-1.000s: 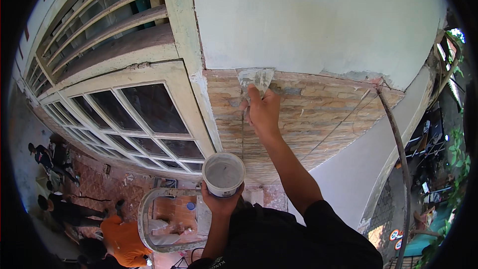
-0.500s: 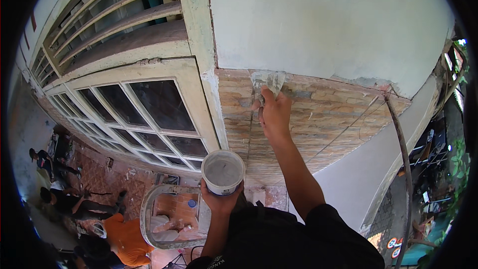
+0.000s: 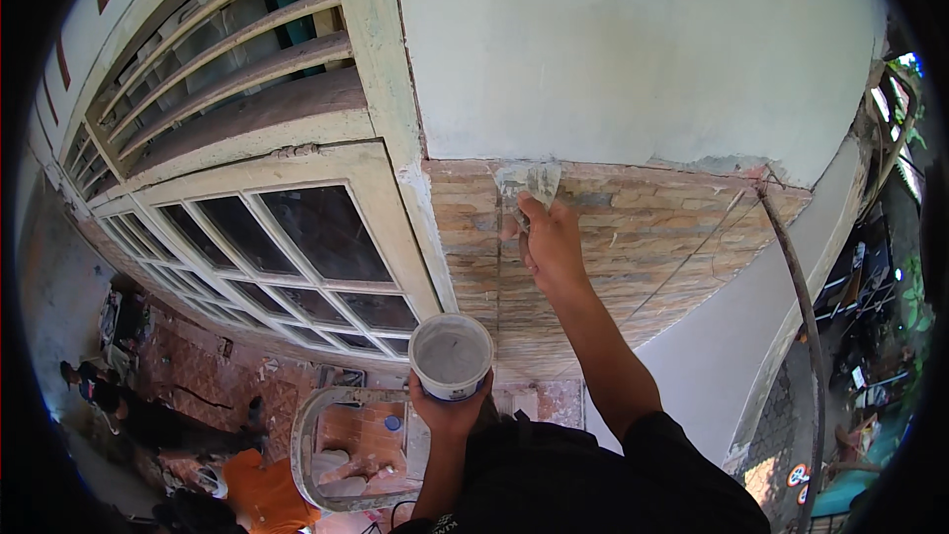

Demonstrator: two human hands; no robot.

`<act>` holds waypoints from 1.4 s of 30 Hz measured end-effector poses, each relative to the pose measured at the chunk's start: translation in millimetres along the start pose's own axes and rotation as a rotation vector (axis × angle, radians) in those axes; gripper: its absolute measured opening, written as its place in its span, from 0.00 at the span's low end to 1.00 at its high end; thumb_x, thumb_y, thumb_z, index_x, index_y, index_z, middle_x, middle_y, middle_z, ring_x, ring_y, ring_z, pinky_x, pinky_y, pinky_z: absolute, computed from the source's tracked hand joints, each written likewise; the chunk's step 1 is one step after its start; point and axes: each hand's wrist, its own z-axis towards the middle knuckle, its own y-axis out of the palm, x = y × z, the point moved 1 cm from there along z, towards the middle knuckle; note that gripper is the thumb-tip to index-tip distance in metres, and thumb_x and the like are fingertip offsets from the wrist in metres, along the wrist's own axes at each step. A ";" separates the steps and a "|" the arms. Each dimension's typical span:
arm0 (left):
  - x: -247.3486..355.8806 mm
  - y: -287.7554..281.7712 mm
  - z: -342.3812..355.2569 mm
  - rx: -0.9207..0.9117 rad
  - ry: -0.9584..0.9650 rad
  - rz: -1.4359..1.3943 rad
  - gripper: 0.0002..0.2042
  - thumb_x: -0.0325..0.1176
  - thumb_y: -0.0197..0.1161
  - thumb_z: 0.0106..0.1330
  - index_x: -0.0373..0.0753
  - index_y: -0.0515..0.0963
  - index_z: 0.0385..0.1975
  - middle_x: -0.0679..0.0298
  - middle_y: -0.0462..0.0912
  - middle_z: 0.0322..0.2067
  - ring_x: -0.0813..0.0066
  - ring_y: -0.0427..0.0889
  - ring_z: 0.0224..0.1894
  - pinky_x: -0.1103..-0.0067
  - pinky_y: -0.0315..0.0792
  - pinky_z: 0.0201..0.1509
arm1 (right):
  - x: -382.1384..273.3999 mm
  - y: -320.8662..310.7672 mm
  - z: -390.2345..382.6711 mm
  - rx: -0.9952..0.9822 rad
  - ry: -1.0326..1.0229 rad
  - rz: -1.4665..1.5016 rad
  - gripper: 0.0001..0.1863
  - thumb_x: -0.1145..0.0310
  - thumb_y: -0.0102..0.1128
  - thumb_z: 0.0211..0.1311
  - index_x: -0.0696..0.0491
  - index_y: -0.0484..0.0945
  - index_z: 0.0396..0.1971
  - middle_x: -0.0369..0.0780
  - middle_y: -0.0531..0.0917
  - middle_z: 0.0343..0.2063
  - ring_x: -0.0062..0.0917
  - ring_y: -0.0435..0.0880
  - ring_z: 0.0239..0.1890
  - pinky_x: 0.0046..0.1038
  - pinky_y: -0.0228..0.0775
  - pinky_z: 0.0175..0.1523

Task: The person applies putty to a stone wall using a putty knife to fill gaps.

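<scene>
My right hand [image 3: 550, 242] is raised against a brick-patterned wall [image 3: 643, 237] and grips a putty knife [image 3: 530, 181] whose wide blade lies flat on the bricks just under the edge of the pale plastered wall [image 3: 633, 49]. My left hand [image 3: 450, 413] holds a small round tub [image 3: 451, 354] of grey putty from below, close to my chest. The tub is upright and open at the top.
A pale green window frame [image 3: 297, 247] with several glass panes fills the left. A dark pipe [image 3: 796, 287] runs down the wall's right corner. Far below are a tiled yard, a ladder's top frame [image 3: 341, 450] and people [image 3: 99, 396] on the ground.
My right hand and the putty knife have shifted slightly along the top of the brick wall. The tub has stayed at my chest.
</scene>
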 end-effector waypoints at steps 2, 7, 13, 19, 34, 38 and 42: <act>-1.1 -2.1 -4.4 0.006 0.000 -0.008 0.29 0.57 0.48 0.62 0.48 0.69 0.60 0.59 0.70 0.60 0.57 0.68 0.63 0.53 0.62 0.63 | -6.8 -2.8 -21.8 -0.053 0.094 0.051 0.14 0.61 0.50 0.72 0.58 0.74 0.38 0.40 0.78 0.17 0.16 0.63 0.06 0.20 0.49 0.10; 3.7 -16.9 -8.3 -0.010 0.033 -0.010 0.30 0.58 0.46 0.64 0.49 0.68 0.62 0.59 0.69 0.62 0.57 0.66 0.65 0.53 0.61 0.64 | 34.6 -16.3 -82.0 -0.311 0.056 -0.223 0.13 0.60 0.48 0.75 0.56 0.70 0.37 0.34 0.72 0.14 0.14 0.67 0.11 0.20 0.56 0.15; 4.2 -17.9 -6.5 0.041 -0.027 0.024 0.32 0.60 0.44 0.66 0.49 0.64 0.67 0.59 0.63 0.68 0.51 0.60 0.70 0.48 0.53 0.69 | 30.9 -62.2 -118.9 -0.418 -0.014 -0.743 0.13 0.64 0.54 0.70 0.61 0.78 0.40 0.36 0.75 0.18 0.18 0.71 0.18 0.23 0.63 0.26; 18.7 -8.9 -20.5 0.034 0.030 -0.048 0.29 0.57 0.44 0.69 0.47 0.67 0.65 0.61 0.70 0.64 0.56 0.67 0.67 0.51 0.55 0.69 | 21.7 -41.1 -111.1 -0.909 -0.356 -0.881 0.19 0.64 0.55 0.68 0.64 0.78 0.49 0.44 0.75 0.25 0.28 0.75 0.28 0.29 0.67 0.34; 37.1 -10.6 -29.5 -0.043 0.047 0.138 0.27 0.53 0.48 0.72 0.44 0.69 0.64 0.61 0.78 0.57 0.65 0.77 0.58 0.65 0.66 0.65 | 4.1 18.0 -94.8 -1.118 0.088 -0.934 0.28 0.75 0.58 0.57 0.62 0.70 0.61 0.54 0.83 0.42 0.35 0.87 0.36 0.29 0.78 0.44; 31.6 -9.6 -30.3 -0.058 0.036 0.148 0.27 0.52 0.49 0.71 0.43 0.69 0.64 0.61 0.78 0.57 0.65 0.77 0.58 0.65 0.67 0.65 | 24.6 10.8 -93.0 -1.241 -0.327 -0.916 0.28 0.74 0.60 0.55 0.61 0.73 0.59 0.52 0.85 0.35 0.33 0.87 0.36 0.29 0.78 0.43; 26.3 -10.5 -27.6 -0.054 0.084 0.147 0.27 0.51 0.49 0.72 0.41 0.67 0.65 0.58 0.76 0.58 0.63 0.77 0.59 0.65 0.67 0.65 | 39.2 10.3 -102.0 -1.126 -0.260 -0.857 0.25 0.73 0.60 0.55 0.61 0.76 0.55 0.53 0.85 0.37 0.35 0.88 0.37 0.29 0.78 0.42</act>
